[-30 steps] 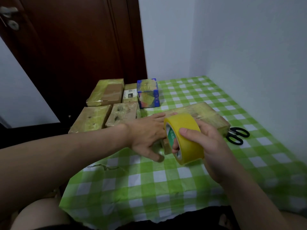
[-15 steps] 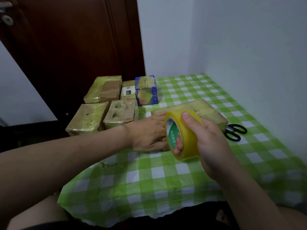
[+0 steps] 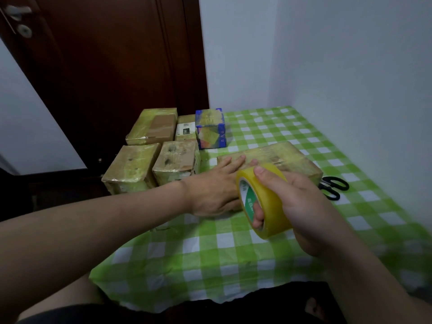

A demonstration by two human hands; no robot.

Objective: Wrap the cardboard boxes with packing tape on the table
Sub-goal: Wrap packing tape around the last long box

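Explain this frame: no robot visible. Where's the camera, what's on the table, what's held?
No machine here: a person works bare-handed, and the one camera sits on their head, looking forward and down. The left hand presses flat on a long cardboard box on the green checked table. The right hand grips a yellow roll of tape, fingers through its core. Black scissors lie to the right of the box. At the far left stand four taped boxes and a small blue box.

Head-worn, angled down, close over table (image 3: 210, 253)
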